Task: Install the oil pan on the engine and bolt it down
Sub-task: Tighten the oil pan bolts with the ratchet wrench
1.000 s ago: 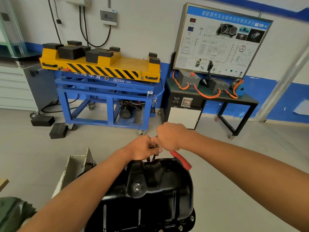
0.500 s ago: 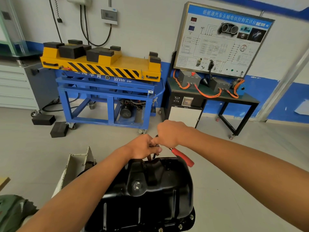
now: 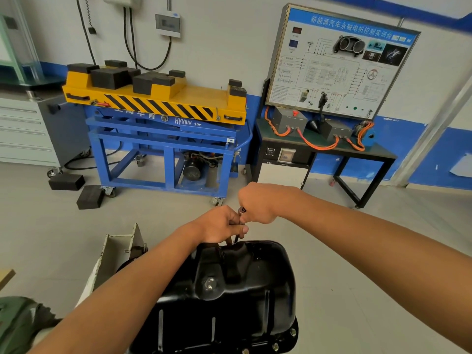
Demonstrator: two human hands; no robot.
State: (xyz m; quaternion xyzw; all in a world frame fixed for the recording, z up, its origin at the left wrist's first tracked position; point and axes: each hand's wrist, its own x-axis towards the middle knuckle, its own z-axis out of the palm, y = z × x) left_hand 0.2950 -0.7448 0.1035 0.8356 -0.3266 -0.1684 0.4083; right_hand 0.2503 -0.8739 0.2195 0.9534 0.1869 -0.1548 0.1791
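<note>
A glossy black oil pan [image 3: 245, 290] sits bottom-up in the lower middle, with its drain plug [image 3: 210, 284] on top and several bolts along its near flange [image 3: 283, 341]. Just past the pan's far edge, my left hand [image 3: 222, 224] pinches a thin metal extension shaft that runs down behind the pan. My right hand [image 3: 258, 203] grips the ratchet at the shaft's top, where the metal head [image 3: 241, 210] shows between the two hands. The ratchet's handle is hidden behind my right hand and forearm.
A white metal engine stand bracket [image 3: 120, 247] rises left of the pan. Across the floor stand a blue and yellow lift cart [image 3: 158, 123], loose black rubber blocks [image 3: 76, 187], a trainer board on a black table [image 3: 337, 72] and a grey drawer cabinet [image 3: 23, 129].
My right hand has swung the ratchet round; its red handle, seen sticking out to the right before, is now hidden. The left hand stays on the shaft.
</note>
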